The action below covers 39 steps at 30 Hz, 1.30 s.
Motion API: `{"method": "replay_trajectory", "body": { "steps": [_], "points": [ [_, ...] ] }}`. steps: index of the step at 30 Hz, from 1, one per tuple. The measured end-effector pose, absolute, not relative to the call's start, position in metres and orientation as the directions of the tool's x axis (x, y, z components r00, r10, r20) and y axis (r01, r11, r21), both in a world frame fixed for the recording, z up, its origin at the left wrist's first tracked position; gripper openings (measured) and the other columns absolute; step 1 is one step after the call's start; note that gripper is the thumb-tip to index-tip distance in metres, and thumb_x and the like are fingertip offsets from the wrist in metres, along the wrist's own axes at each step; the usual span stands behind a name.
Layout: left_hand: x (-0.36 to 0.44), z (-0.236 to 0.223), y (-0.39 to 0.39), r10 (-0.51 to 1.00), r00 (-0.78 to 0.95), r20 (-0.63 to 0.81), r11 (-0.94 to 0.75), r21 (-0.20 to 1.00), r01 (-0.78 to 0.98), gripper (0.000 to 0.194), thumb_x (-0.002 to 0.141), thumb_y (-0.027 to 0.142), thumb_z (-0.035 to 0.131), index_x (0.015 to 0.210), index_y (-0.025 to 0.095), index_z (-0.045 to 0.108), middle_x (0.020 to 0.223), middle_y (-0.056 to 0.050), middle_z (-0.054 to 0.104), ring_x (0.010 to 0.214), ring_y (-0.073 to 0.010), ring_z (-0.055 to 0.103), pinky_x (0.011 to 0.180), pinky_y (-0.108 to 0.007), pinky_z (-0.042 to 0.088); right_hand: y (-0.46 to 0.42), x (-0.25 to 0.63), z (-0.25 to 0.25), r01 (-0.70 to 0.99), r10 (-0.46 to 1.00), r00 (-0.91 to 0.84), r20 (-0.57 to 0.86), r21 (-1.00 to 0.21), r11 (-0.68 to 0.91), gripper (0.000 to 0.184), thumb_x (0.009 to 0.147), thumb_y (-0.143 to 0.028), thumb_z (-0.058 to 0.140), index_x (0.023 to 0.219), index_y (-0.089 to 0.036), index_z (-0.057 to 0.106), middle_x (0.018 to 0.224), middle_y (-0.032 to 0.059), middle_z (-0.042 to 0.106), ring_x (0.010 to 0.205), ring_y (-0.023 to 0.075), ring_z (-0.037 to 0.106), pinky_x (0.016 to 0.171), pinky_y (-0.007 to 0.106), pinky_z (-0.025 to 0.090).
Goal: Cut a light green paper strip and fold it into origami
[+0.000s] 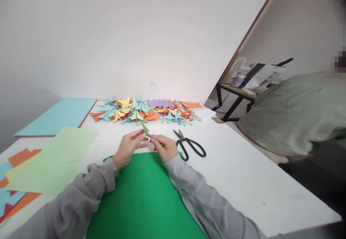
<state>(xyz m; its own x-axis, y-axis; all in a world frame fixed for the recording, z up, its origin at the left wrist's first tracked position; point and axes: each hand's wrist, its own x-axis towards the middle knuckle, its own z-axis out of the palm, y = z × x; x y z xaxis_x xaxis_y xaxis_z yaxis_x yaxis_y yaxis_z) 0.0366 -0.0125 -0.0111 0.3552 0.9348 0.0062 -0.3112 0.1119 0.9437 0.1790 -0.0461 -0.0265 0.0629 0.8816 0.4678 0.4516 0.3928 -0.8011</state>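
Observation:
My right hand (165,147) pinches a small folded piece of light green paper (146,129) by its lower end, so the piece sticks up and to the left. My left hand (130,146) is beside it with fingers stretched toward the paper, the fingertips close to it or just touching. Both hands hover over the far edge of a dark green sheet (143,199) lying on the white table (243,174). I wear grey sleeves and a metal watch on the left wrist.
Black scissors (190,145) lie just right of my right hand. A heap of colourful folded paper shapes (146,112) lines the wall. Pale green (56,159), light blue (58,116) and orange (21,156) sheets lie at left. Another person in a grey-green top (294,113) sits at right.

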Motion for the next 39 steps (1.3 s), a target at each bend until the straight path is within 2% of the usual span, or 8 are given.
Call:
{"method": "replay_trajectory", "body": {
  "steps": [3, 5, 11, 16, 27, 32, 36, 39],
  "points": [
    [0.037, -0.009, -0.011, 0.936, 0.353, 0.010, 0.129, 0.920, -0.369, 0.031, 0.064, 0.029, 0.066, 0.089, 0.010, 0.063, 0.087, -0.008, 0.062, 0.076, -0.0163, 0.059, 0.068, -0.032, 0.051, -0.049, 0.177, -0.026, 0.560, 0.854, -0.032, 0.519, -0.699, 0.445, 0.028, 0.078, -0.030, 0.048, 0.097, -0.018, 0.064, 0.071, 0.0055, 0.062, 0.052, 0.0122, 0.054, 0.053, 0.025, 0.044],
    [0.037, -0.009, -0.010, 0.937, 0.348, 0.003, 0.138, 0.915, -0.379, 0.032, 0.063, 0.028, 0.066, 0.089, 0.010, 0.064, 0.085, -0.008, 0.063, 0.074, -0.0153, 0.058, 0.067, -0.031, 0.050, -0.051, 0.176, -0.024, 0.581, 0.850, -0.054, 0.523, -0.676, 0.453, 0.029, 0.076, -0.031, 0.051, 0.097, -0.016, 0.064, 0.070, 0.0054, 0.062, 0.052, 0.0121, 0.054, 0.052, 0.025, 0.044],
    [0.037, -0.008, -0.013, 0.919, 0.394, 0.025, 0.121, 0.932, -0.341, 0.033, 0.064, 0.028, 0.066, 0.092, 0.010, 0.065, 0.090, -0.010, 0.063, 0.077, -0.0166, 0.057, 0.069, -0.032, 0.048, -0.051, 0.176, -0.020, 0.442, 0.920, 0.092, 0.382, -0.843, 0.306, 0.030, 0.076, -0.039, 0.051, 0.084, -0.015, 0.067, 0.072, 0.0066, 0.065, 0.061, 0.0146, 0.058, 0.051, 0.023, 0.044],
    [0.036, -0.010, -0.015, 0.900, 0.434, 0.036, 0.092, 0.958, -0.271, 0.036, 0.064, 0.029, 0.065, 0.096, 0.011, 0.064, 0.097, -0.011, 0.062, 0.080, -0.0183, 0.057, 0.071, -0.034, 0.047, -0.047, 0.175, -0.025, 0.366, 0.942, 0.169, 0.289, -0.906, 0.212, 0.032, 0.067, -0.041, 0.059, 0.081, -0.013, 0.067, 0.069, 0.0068, 0.066, 0.059, 0.0153, 0.057, 0.049, 0.024, 0.043],
    [0.035, -0.011, -0.014, 0.889, 0.454, 0.050, 0.084, 0.959, -0.269, 0.034, 0.066, 0.028, 0.064, 0.096, 0.011, 0.064, 0.095, -0.011, 0.062, 0.077, -0.0168, 0.056, 0.070, -0.032, 0.047, -0.041, 0.173, -0.033, 0.257, 0.939, 0.220, 0.265, -0.944, 0.206, 0.032, 0.062, -0.043, 0.063, 0.076, -0.014, 0.067, 0.059, 0.0033, 0.062, 0.049, 0.0118, 0.050, 0.044, 0.023, 0.041],
    [0.035, -0.010, -0.015, 0.888, 0.456, 0.063, 0.066, 0.963, -0.262, 0.035, 0.066, 0.029, 0.063, 0.097, 0.012, 0.064, 0.096, -0.011, 0.062, 0.078, -0.0170, 0.056, 0.070, -0.033, 0.046, -0.043, 0.175, -0.031, 0.228, 0.953, 0.177, 0.245, -0.953, 0.202, 0.032, 0.063, -0.042, 0.062, 0.077, -0.014, 0.066, 0.060, 0.0037, 0.062, 0.049, 0.0120, 0.051, 0.043, 0.023, 0.041],
    [0.034, -0.013, -0.014, 0.886, 0.457, 0.078, 0.024, 0.977, -0.213, 0.039, 0.067, 0.031, 0.063, 0.101, 0.012, 0.063, 0.099, -0.011, 0.061, 0.075, -0.0164, 0.056, 0.069, -0.033, 0.047, -0.044, 0.177, -0.027, 0.208, 0.962, 0.147, 0.230, -0.958, 0.197, 0.033, 0.065, -0.042, 0.061, 0.080, -0.014, 0.065, 0.063, 0.0042, 0.063, 0.052, 0.0133, 0.054, 0.044, 0.023, 0.041],
    [0.033, -0.015, -0.014, 0.889, 0.453, 0.064, 0.002, 0.990, -0.144, 0.043, 0.064, 0.030, 0.065, 0.103, 0.012, 0.061, 0.093, -0.009, 0.064, 0.069, -0.0145, 0.057, 0.069, -0.033, 0.047, -0.045, 0.176, -0.026, 0.198, 0.961, 0.151, 0.233, -0.959, 0.202, 0.034, 0.066, -0.045, 0.058, 0.079, -0.014, 0.065, 0.062, 0.0041, 0.063, 0.053, 0.0141, 0.055, 0.044, 0.023, 0.041]
  ]
}}
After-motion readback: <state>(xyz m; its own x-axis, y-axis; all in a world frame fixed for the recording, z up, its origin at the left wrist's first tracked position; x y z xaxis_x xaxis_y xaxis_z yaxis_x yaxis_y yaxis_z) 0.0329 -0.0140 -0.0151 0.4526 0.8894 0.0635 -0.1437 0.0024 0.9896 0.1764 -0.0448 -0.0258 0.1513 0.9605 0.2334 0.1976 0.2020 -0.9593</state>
